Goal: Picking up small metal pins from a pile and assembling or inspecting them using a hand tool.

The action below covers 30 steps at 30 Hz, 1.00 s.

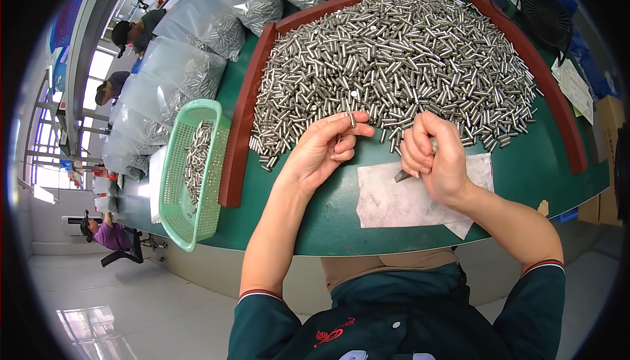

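Observation:
A large heap of small shiny metal pins (394, 58) covers the far part of the green table (328, 229). My left hand (321, 148) is in front of the heap, pinching one small metal pin (352, 120) between thumb and fingertips. Beside it, my right hand (438, 160) is closed in a fist around a tool, most of which the fingers hide. The tool's dark, flat tip (401, 175) sticks out below the fist. Under my right hand lies a stained, whitish sheet (387, 206).
Dark red wooden rails (246, 124) border the heap. To the left stands a light green plastic basket (172, 212) with more pins. Clear bags of pins (252, 2) line the far left edge. A black fan (546, 15) is at the far right. Other people sit further left.

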{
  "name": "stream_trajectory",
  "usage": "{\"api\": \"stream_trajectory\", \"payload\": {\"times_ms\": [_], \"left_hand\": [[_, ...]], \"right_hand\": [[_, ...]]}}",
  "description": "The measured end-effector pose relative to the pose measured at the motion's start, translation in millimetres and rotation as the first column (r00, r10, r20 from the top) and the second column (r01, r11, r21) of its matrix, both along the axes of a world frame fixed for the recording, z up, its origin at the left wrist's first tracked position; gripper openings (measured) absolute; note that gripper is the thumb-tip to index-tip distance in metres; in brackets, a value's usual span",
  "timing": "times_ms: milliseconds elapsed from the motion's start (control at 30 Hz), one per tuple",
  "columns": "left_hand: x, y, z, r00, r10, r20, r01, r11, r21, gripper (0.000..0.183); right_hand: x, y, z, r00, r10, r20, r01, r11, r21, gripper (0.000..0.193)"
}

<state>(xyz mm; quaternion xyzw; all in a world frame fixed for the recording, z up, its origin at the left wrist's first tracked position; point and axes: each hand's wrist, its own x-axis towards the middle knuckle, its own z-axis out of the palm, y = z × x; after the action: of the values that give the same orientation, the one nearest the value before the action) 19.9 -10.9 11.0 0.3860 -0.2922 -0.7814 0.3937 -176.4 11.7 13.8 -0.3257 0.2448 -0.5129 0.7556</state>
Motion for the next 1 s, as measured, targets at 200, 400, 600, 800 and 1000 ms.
{"api": "stream_trajectory", "payload": {"times_ms": [200, 400, 600, 800, 1000], "left_hand": [[-0.6, 1.9, 0.7, 0.997, 0.058, -0.044, -0.057, 0.998, 0.032, 0.031], [-24.0, 8.6, -3.3, 0.611, 0.319, 0.725, 0.205, 0.821, -0.533, 0.014], [-42.2, 12.9, -1.8, 0.319, 0.437, 0.841, 0.421, 0.730, -0.538, 0.013], [-25.5, 9.0, 0.6, 0.724, 0.214, 0.656, 0.125, 0.895, -0.429, 0.010], [-9.7, 2.8, 2.1, 0.988, 0.042, 0.150, -0.019, 0.989, -0.148, 0.009]], "right_hand": [[-0.4, -0.7, -1.6, 1.000, 0.000, 0.000, 0.000, 1.000, -0.002, 0.036], [0.2, -0.3, -1.0, 1.000, 0.000, -0.004, 0.000, 1.000, -0.006, 0.035], [0.7, 0.0, -1.5, 1.000, 0.002, 0.011, -0.002, 1.000, 0.000, 0.035], [-0.7, -0.2, -1.1, 1.000, 0.003, 0.008, -0.003, 1.000, -0.008, 0.036], [-1.3, 0.2, -0.7, 1.000, 0.015, 0.020, -0.015, 1.000, -0.008, 0.036]]}}
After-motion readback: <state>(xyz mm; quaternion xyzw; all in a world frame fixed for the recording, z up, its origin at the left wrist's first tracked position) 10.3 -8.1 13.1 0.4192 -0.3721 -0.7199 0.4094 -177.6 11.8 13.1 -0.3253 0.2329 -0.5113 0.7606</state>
